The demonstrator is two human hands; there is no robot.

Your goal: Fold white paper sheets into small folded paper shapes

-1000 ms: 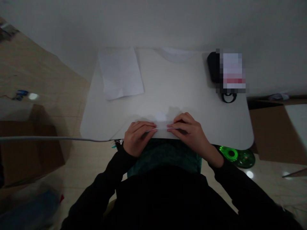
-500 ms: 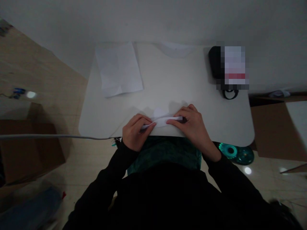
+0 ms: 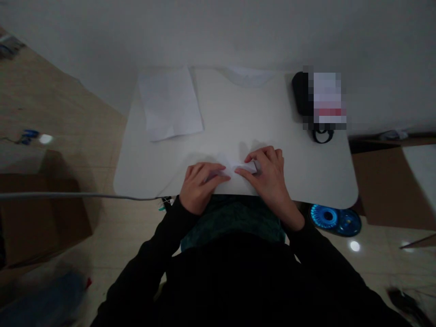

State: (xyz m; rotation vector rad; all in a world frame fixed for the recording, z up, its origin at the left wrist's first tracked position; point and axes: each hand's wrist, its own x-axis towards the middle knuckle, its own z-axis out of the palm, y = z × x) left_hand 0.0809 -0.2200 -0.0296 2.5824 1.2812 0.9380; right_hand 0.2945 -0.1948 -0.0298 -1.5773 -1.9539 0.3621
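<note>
A small piece of folded white paper (image 3: 248, 167) lies between my two hands, close to the front edge of the white table (image 3: 238, 122). My right hand (image 3: 270, 175) grips its right end, thumb in front and fingers behind. At the left end, my left hand (image 3: 200, 184) has its thumb and fingers round the paper, which shows only as a pale strip between them. Where the paper's middle meets the white tabletop, its outline is hard to make out.
A creased white sheet (image 3: 172, 106) lies at the table's back left. Another white paper (image 3: 250, 76) rests against the wall. A black case (image 3: 301, 95) with a strap loop stands back right, partly blurred out. Cardboard boxes (image 3: 44, 213) flank the table, and a grey cable (image 3: 102, 195) runs in from the left.
My left hand has shifted right along the paper, nearer my right hand. The paper looks shorter and flatter between them. The view has tilted slightly.
</note>
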